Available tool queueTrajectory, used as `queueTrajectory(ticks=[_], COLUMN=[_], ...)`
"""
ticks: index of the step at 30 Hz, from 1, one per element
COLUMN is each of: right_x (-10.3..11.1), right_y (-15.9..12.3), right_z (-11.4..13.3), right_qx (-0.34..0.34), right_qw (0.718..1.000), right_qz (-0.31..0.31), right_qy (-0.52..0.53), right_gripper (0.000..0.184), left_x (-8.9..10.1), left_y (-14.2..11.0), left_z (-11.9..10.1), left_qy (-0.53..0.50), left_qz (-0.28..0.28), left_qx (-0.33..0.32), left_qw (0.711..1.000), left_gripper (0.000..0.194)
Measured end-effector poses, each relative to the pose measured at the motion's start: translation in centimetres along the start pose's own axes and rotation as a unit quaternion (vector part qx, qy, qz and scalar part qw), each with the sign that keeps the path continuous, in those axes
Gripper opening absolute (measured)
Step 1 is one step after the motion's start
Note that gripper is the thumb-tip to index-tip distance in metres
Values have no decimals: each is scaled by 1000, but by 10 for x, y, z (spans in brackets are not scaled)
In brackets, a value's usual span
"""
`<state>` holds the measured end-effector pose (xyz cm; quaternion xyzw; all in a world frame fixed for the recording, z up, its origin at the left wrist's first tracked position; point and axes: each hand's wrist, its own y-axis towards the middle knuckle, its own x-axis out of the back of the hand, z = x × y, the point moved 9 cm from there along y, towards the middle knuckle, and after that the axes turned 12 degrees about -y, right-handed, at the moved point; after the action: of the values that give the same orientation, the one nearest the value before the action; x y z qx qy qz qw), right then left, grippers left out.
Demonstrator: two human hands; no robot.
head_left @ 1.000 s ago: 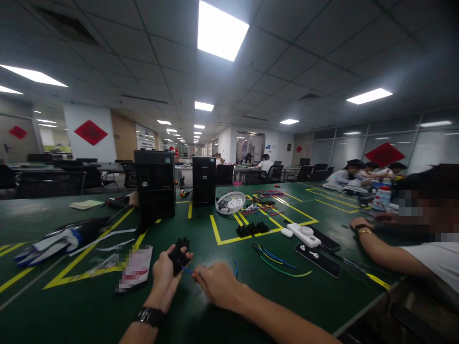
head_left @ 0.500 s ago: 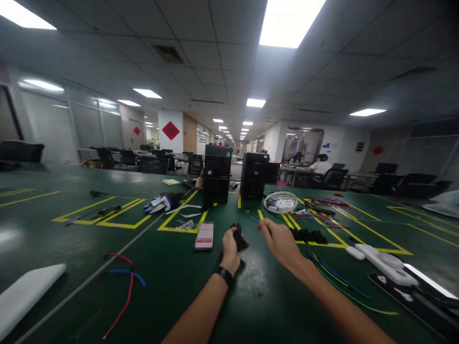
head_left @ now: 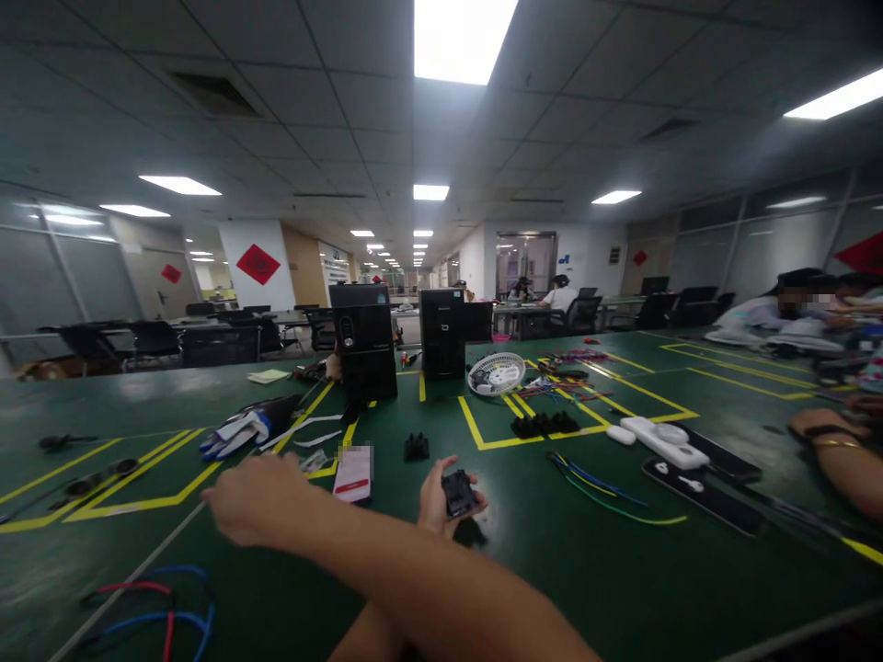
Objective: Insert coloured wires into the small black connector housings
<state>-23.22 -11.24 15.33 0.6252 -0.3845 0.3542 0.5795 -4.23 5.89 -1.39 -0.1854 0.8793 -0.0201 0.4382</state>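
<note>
In my left hand (head_left: 431,501), low at the centre, lies a small square black plastic part (head_left: 459,494) with recesses in its face, gripped by the fingers and thumb. My right hand (head_left: 258,501) reaches across to the left over that forearm. Its fingers curl closed, their tips turned away, and anything in them is hidden. Below it, on the green table (head_left: 290,607), lie a red wire (head_left: 169,611) and blue wires (head_left: 183,572). A pronged black piece (head_left: 416,448) stands just beyond my left hand. Beside it is a white and red box (head_left: 354,473).
Two black computer towers (head_left: 364,340) stand at the back. A white basket (head_left: 497,374), loose wires (head_left: 572,386) and a row of black pieces (head_left: 544,424) lie right of centre. Nearer are blue and green wires (head_left: 607,492) and a white device (head_left: 662,441). Another person's arm (head_left: 838,460) rests at the right.
My right hand has swung from right to far left, crossing over my left forearm. Another blue wire now lies by the red one. The view has turned right, bringing a person's arm in.
</note>
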Motion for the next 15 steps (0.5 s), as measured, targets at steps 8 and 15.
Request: queueTrajectory(ticks=[8,15], right_x=[76,18], right_y=[-230,-270], right_z=[-154,-223], right_qx=[-173,-219], right_qw=[983,972], right_qz=[-35,7], right_qy=[56,86], right_gripper=[47,47], left_x=[23,17], left_y=[10,6], left_z=[-16,-15], left_qy=[-17,51], left_qz=[-90,-66], left_qx=[-74,-66], left_qw=[993,994], left_gripper=[49,57])
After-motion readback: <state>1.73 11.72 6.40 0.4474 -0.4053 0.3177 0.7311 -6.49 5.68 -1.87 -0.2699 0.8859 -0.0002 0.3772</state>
